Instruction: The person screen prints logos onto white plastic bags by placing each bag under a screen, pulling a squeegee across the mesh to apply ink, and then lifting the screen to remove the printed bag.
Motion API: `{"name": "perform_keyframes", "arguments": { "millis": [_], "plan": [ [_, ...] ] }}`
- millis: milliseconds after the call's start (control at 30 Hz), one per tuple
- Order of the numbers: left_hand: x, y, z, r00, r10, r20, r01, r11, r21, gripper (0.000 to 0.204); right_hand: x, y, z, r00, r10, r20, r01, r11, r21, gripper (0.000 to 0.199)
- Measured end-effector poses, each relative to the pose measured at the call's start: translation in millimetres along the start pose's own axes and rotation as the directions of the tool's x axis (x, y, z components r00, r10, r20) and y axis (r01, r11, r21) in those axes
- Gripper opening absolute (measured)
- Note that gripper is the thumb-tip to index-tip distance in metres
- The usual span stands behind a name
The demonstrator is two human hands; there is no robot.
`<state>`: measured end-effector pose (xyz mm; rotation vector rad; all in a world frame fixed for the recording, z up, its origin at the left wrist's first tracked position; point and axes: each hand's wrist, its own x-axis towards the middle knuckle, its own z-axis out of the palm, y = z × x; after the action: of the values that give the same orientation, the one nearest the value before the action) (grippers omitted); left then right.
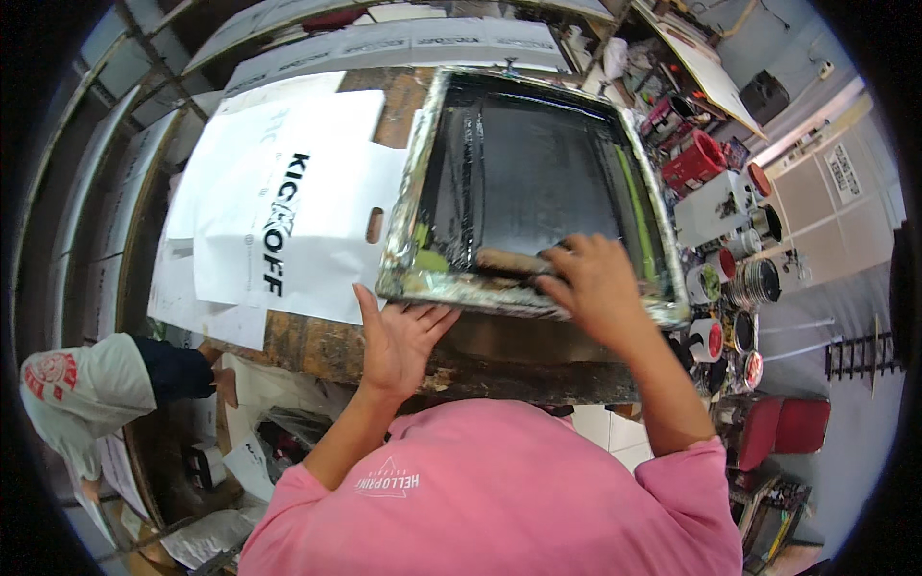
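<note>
At the near rail of the screen frame, the squeegee lies with its long axis 9-to-3. Right hand grasps its 3 o'clock end; left hand, open-palmed, presses the frame's near-left corner at 7 o'clock.

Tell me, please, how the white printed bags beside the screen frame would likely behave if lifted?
The white bags look thin and lie flat, so probably floppy and light. Stacked loosely, they would likely slide apart when pushed. The cut-out handle slot suggests an easy grip point.

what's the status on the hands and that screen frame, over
Right hand gripping squeegee. Left hand open against screen frame. Nothing blocking.
</note>
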<state>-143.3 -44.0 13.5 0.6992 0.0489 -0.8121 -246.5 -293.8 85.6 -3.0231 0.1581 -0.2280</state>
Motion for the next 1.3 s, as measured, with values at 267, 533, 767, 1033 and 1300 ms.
{"name": "perform_keyframes", "arguments": {
  "millis": [267,533,767,1033,1300],
  "plan": [
    [21.1,-36.5,-68.1,0.944,-0.198,-0.264,0.229,0.969,0.093,0.112,-24.6,-11.1,100.5,0.997,0.064,0.049,-0.072,0.980,0.186,0.046],
    [18.7,-34.2,-50.6,0.915,-0.196,-0.354,0.253,0.959,0.124,0.105,99.8,87.2,142.2,0.988,0.007,-0.154,-0.003,1.000,0.025,0.039],
    [21.6,-31.1,-44.6,0.917,-0.195,-0.348,0.263,0.952,0.159,0.109,226.8,186.6,163.1,0.956,-0.001,-0.294,-0.016,0.998,-0.056,0.032],
    [18.2,-38.8,-54.1,0.956,-0.149,-0.251,0.194,0.967,0.167,0.106,153.9,136.6,87.4,0.994,-0.021,0.109,0.010,0.994,0.105,0.038],
    [-0.1,-32.0,-43.5,0.999,0.004,-0.044,0.010,0.946,0.324,0.086,-21.8,6.9,22.7,0.991,0.132,0.004,-0.130,0.974,0.187,0.031]
  ]
}}
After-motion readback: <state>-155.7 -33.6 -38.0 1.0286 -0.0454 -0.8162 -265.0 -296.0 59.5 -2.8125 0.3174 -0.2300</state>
